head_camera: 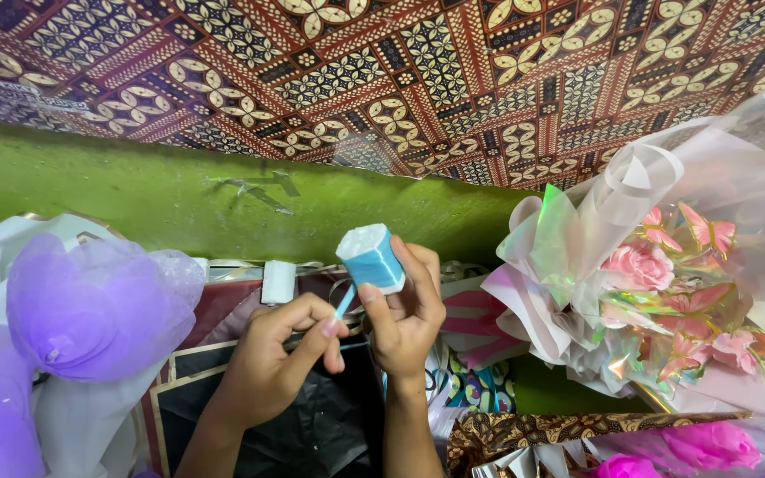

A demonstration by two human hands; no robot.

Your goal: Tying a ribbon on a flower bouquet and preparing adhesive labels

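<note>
One blue ribbon spool (372,258) is held upright, clamped in the right hand (405,314), above the green table's (135,190) near edge. One loose ribbon end (344,304) is pinched between the fingertips of the left hand (272,358). Two purple bouquets (90,305) are seen at the left edge, one pink bouquet (657,274) at the right edge.

Purple mesh bouquet (90,310) cut by left and bottom edges. Magenta roses (710,447) clipped at bottom edge. Pink bouquet's wrapping (754,177) runs off right edge. Both forearms leave frame below. Right hand (405,319) covers the blue ribbon spool's (372,257) lower side.
</note>
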